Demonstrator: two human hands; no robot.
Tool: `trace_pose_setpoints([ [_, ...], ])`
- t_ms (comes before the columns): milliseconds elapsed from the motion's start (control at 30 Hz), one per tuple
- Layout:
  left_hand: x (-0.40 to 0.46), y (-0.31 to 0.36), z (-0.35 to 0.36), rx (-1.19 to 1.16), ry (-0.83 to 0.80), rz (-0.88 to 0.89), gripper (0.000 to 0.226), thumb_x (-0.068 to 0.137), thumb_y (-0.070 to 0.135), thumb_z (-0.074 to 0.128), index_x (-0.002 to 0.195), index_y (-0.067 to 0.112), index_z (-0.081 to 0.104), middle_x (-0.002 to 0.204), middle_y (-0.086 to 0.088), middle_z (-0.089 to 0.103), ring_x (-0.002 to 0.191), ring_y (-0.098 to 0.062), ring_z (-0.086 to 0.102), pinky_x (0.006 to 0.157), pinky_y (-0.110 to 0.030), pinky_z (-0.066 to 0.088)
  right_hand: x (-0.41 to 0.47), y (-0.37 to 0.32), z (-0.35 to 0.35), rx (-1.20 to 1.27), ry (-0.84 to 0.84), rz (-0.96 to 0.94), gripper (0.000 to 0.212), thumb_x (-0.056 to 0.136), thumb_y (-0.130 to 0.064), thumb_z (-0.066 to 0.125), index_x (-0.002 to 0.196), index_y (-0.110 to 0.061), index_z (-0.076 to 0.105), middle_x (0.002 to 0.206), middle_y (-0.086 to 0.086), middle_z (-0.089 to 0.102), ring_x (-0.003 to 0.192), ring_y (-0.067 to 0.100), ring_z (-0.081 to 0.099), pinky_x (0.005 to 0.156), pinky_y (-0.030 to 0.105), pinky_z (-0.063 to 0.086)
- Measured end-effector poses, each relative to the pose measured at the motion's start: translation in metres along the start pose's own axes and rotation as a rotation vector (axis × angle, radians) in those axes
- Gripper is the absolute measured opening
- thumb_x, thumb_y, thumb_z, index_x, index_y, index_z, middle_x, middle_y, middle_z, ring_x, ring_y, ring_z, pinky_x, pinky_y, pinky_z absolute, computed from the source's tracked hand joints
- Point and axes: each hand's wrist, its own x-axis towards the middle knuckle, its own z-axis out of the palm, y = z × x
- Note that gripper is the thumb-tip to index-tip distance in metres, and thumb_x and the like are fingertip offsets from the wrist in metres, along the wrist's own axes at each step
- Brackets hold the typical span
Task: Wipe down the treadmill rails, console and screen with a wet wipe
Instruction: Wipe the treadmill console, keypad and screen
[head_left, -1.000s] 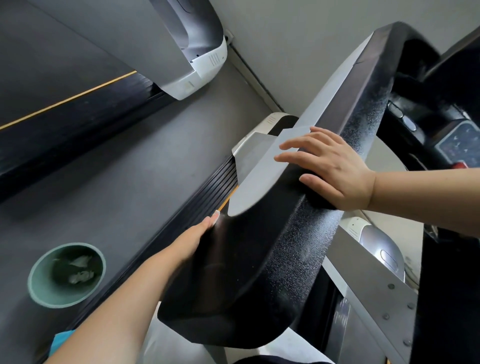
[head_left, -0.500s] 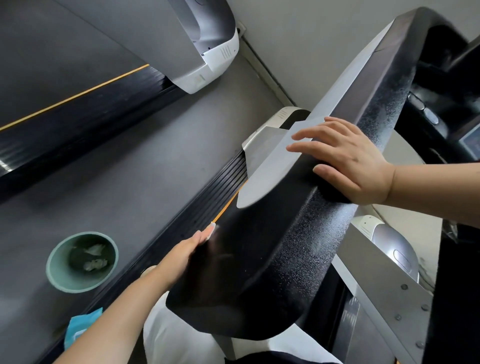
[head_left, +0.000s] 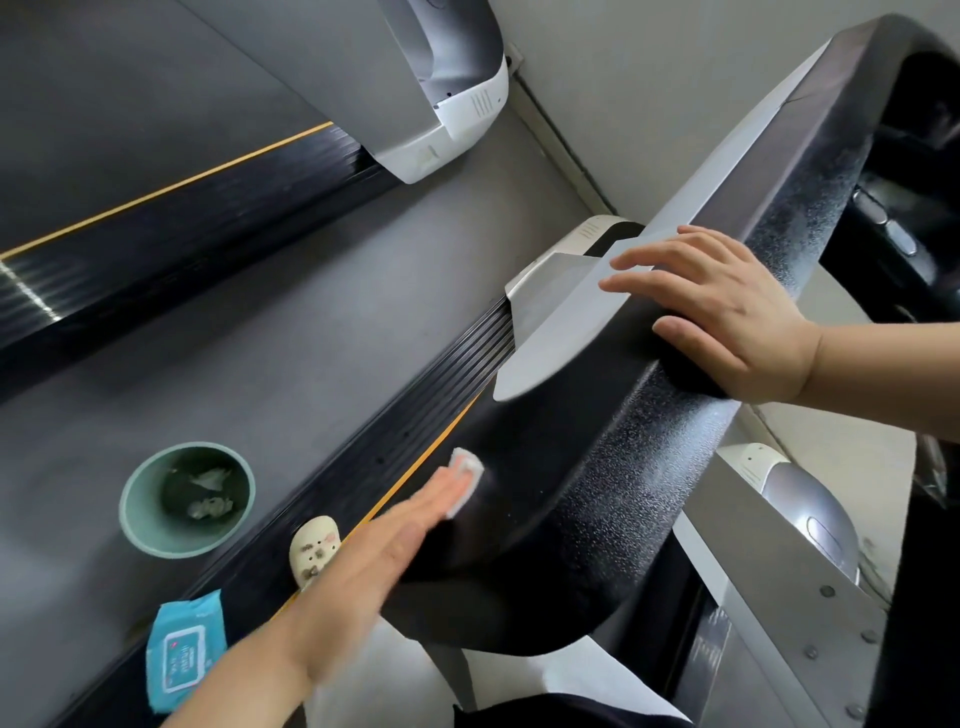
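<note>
One wet wipe (head_left: 464, 480) is pressed flat-fingered by the left hand (head_left: 363, 566) against the rail (head_left: 597, 467), the relaxed right hand (head_left: 727, 317) rested on its top; one green bin (head_left: 136, 525) and one wipe pack (head_left: 184, 649) are seen on the floor (head_left: 291, 332).

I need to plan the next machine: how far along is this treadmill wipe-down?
Done: hard to judge; crumpled wipes in the green bin suggest some wiping already happened. In hand: the left hand presses a white wipe flat against the outer side of the black rail, while the right hand rests on top. Left: the console at the frame's right edge, untouched now; the screen is out of view.

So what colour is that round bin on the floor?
Pale green round bin, dark inside; head view.
</note>
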Motion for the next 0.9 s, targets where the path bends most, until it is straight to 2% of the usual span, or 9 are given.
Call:
trace_pose_setpoints([
  [67,0.007,-0.024,-0.013,-0.032,0.069,-0.027,0.08,0.057,0.089,0.05,0.121,0.041,0.058,0.132,0.028,0.05,0.129,0.007,0.037,0.115,-0.026,0.021,0.0,0.0,0.0,0.0,0.004,0.0,0.05,0.1,-0.045,0.016,0.129,-0.019,0.047,0.128,0.011,0.055,0.106,0.038,0.054,0.103,0.046,0.03],
  [133,0.015,-0.038,-0.023,0.039,0.073,-0.111,0.076,0.068,0.082,0.044,0.13,0.037,0.052,0.137,0.027,0.045,0.132,0.007,0.033,0.118,-0.033,0.014,-0.001,-0.001,0.0,0.0,0.007,-0.009,0.049,0.1,-0.045,0.016,0.129,-0.019,0.046,0.128,0.011,0.055,0.106,0.038,0.054,0.102,0.045,0.03],
  [267,0.033,-0.056,-0.036,0.054,0.125,-0.223,0.062,0.074,0.073,0.042,0.124,0.04,0.056,0.133,0.027,0.049,0.131,0.005,0.035,0.118,-0.032,0.015,0.001,0.0,-0.001,0.0,0.012,-0.012,0.05,0.1,-0.044,0.017,0.129,-0.017,0.048,0.127,0.011,0.055,0.106,0.037,0.053,0.102,0.044,0.03],
  [333,0.043,-0.063,-0.039,0.055,0.141,-0.251,0.037,0.093,0.054,0.035,0.118,0.04,0.057,0.13,0.025,0.051,0.133,0.001,0.035,0.118,-0.033,0.015,0.0,0.0,-0.001,0.001,0.015,-0.009,0.049,0.1,-0.044,0.016,0.129,-0.018,0.047,0.128,0.011,0.055,0.106,0.035,0.053,0.103,0.043,0.028],
  [400,0.051,-0.064,-0.04,0.034,0.15,-0.28,0.035,0.103,0.036,0.025,0.114,0.041,0.058,0.131,0.018,0.053,0.133,-0.006,0.037,0.118,-0.035,0.018,0.0,0.0,-0.001,0.006,0.014,-0.012,0.048,0.1,-0.044,0.016,0.129,-0.019,0.046,0.128,0.011,0.055,0.107,0.034,0.052,0.104,0.04,0.027],
  [500,0.071,-0.051,-0.034,0.031,0.139,-0.278,0.028,0.1,0.041,0.033,0.107,0.044,0.06,0.124,0.021,0.056,0.131,-0.007,0.041,0.116,-0.034,0.022,0.0,0.0,0.0,0.006,0.012,-0.013,0.048,0.1,-0.044,0.016,0.129,-0.02,0.046,0.128,0.011,0.055,0.107,0.033,0.051,0.104,0.039,0.026],
  [567,0.087,-0.032,-0.025,0.053,0.09,-0.23,0.027,0.092,0.05,0.039,0.11,0.043,0.057,0.127,0.021,0.052,0.132,-0.005,0.039,0.116,-0.031,0.021,0.0,-0.001,0.001,-0.008,0.006,-0.011,0.049,0.1,-0.046,0.015,0.13,-0.021,0.044,0.129,0.011,0.054,0.11,0.032,0.05,0.107,0.039,0.024],
  [733,0.107,0.025,0.008,0.086,0.027,-0.02,0.071,0.051,0.082,0.05,0.108,0.04,0.058,0.117,0.024,0.058,0.109,0.013,0.05,0.096,-0.008,0.032,-0.004,0.002,-0.001,0.037,-0.033,0.013,0.051,0.1,-0.051,0.016,0.136,-0.022,0.037,0.135,0.011,0.049,0.125,0.024,0.042,0.114,0.044,0.018],
  [900,0.095,0.071,0.037,0.288,-0.115,0.293,0.048,0.088,0.055,0.029,0.133,0.037,0.034,0.147,0.018,0.033,0.136,0.011,0.02,0.116,-0.017,0.011,0.001,0.037,-0.011,-0.017,-0.075,0.017,0.05,0.101,-0.049,0.016,0.131,-0.02,0.043,0.131,0.016,0.053,0.119,0.027,0.045,0.112,0.044,0.02],
])
